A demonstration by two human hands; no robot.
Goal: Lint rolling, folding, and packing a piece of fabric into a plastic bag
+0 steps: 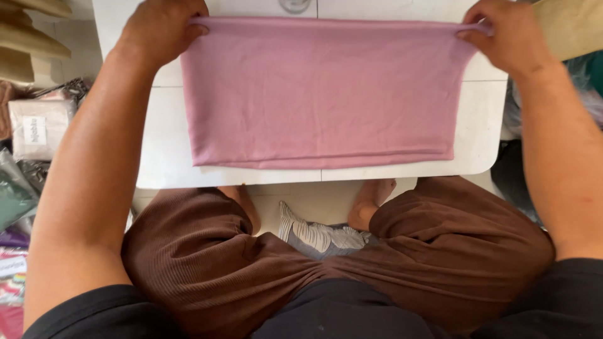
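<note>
1. Pink, soft knit cloth folded into a wide rectangle (323, 94) lies flat on the white low table (163, 150), its folded edge toward 6 o'clock.
2. The left hand (160, 28), at 11 o'clock, pinches the cloth's far left corner with fingers curled over the edge.
3. The right hand (505, 34), at 1 o'clock, pinches the far right corner, drawing that edge taut.
4. At 9 o'clock, clear plastic packets of folded garments (38, 129) lie on the floor.
5. Brown ribbed trousers (326, 263) cover the seated person's knees at 6 o'clock.
</note>
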